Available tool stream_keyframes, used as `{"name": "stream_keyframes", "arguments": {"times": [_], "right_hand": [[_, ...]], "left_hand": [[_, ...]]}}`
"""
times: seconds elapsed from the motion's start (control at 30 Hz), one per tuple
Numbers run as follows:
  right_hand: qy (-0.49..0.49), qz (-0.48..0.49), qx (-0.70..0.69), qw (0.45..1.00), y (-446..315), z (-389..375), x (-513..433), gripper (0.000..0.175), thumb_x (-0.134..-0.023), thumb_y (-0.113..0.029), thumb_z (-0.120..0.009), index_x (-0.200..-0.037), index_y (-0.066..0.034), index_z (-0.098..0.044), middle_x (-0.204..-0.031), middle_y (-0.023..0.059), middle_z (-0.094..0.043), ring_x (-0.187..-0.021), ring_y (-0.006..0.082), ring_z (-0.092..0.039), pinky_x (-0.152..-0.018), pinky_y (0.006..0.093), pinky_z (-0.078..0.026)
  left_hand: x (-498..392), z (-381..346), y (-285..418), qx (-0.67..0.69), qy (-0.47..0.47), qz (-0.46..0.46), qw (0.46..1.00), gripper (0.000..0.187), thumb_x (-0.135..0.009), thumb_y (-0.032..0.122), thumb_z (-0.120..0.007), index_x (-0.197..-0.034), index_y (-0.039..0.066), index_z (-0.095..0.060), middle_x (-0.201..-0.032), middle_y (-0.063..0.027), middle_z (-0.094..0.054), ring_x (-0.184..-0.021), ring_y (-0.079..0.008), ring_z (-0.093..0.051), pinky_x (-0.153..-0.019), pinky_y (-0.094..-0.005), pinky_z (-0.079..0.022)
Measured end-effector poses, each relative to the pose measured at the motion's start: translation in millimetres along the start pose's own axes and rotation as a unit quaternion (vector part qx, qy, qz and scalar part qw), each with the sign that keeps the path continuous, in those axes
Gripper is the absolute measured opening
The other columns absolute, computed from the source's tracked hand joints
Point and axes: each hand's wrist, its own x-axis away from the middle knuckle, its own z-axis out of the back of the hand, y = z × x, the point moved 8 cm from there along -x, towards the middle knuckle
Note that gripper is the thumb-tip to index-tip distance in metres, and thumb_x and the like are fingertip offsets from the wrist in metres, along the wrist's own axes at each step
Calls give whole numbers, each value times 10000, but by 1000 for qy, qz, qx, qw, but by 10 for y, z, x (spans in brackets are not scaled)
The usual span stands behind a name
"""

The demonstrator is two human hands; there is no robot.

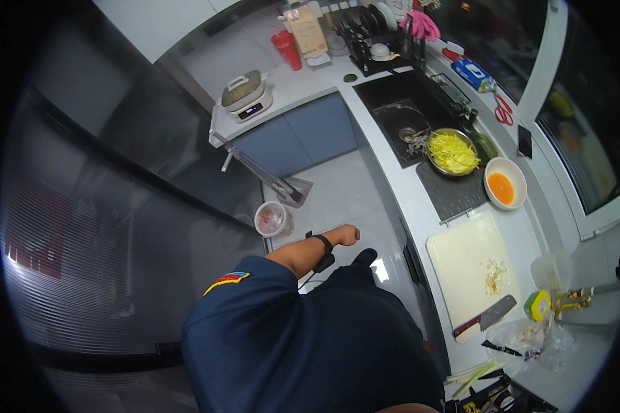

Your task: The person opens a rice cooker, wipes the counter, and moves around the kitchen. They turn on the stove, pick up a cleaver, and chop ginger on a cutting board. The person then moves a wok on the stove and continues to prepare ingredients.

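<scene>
My left hand [349, 235] hangs over the tiled floor with its fingers curled, and nothing shows in it. A dark band is on that wrist. My right hand is out of view; a little skin shows at the bottom edge. On the counter to the right, a cleaver [487, 316] lies across a white cutting board [460, 253] beside chopped pale bits [495, 276]. Beyond the board stand a bowl of orange liquid [502, 188], which looks like beaten egg, and a metal bowl of yellow-green shreds [452, 152].
A black sink [392, 111] and dish rack [374, 64] lie ahead. An electric cooker [245, 95] stands at the counter's left end. A waste bin [271, 219] is on the floor near a glass door [134, 248]. Red-handled scissors [504, 111] and a phone [525, 142] lie by the window.
</scene>
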Motion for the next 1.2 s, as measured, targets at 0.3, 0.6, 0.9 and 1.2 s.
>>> {"name": "stream_keyframes", "arguments": {"times": [0.3,0.6,0.9,1.2], "right_hand": [[-44,-201,-187,961,-135,969,-925,137,-787,-185,-610,-744,-70,-670,-736,102,-645,-667,280,-634,-549,428,-502],[4,-381,-434,816,-865,1602,-1998,142,-826,-115,-544,-802,-26,-652,-714,120,-642,-622,266,-638,-508,410,-511],[36,-392,-519,759,-1700,1855,-2483,168,-866,-45,-477,-859,18,-633,-692,137,-639,-578,252,-642,-467,391,-519],[122,-452,-511,721,-1906,1415,-2540,158,-815,-68,-537,-727,-22,-659,-670,132,-669,-575,230,-660,-512,348,-527]], "left_hand": [[-165,91,-661,48,11,2,999,350,-680,110,-536,-970,104,-732,-928,-150,-714,-896,-326,-665,-806,-405,-526],[-366,772,-1461,54,37,-37,997,261,-837,212,-517,-933,59,-705,-991,-171,-687,-926,-368,-632,-834,-422,-506],[-541,967,-3052,8,6,13,1000,244,-728,156,-594,-919,75,-722,-925,-156,-706,-837,-311,-658,-732,-413,-523],[-502,2479,-2072,421,45,-46,905,102,-852,104,-673,-922,33,-654,-846,-48,-677,-776,-135,-645,-729,-269,-532]]}}
